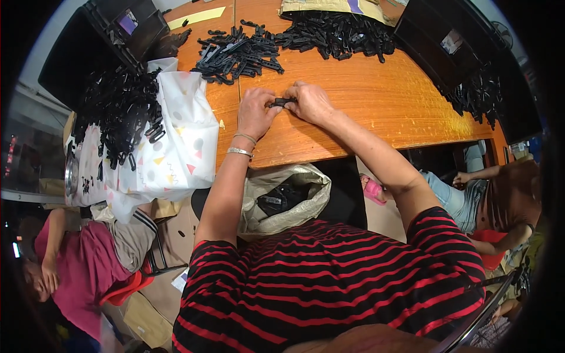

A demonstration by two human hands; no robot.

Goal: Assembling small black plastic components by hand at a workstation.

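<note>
Over the near edge of the wooden table (353, 94), my two hands meet at a small black plastic piece (283, 102), slim and clip-like; its exact kind does not show. My left hand (255, 112), with a bracelet and a band at the wrist, is closed on the left end of it. From the other side, the fingers of my right hand (312, 103) pinch the right end. Beyond my hands lies a heap of long dark plastic pieces (238, 56). Further right, a second heap of black pieces (335, 35) spills from a sack.
An open woven sack (318, 200) with black contents sits below the table edge at my lap. White patterned plastic sheeting (188, 129) bears black loops (120, 112) at left. Dark bins (453, 44) stand at both sides. A person (88, 265) sits left, another (506, 200) right.
</note>
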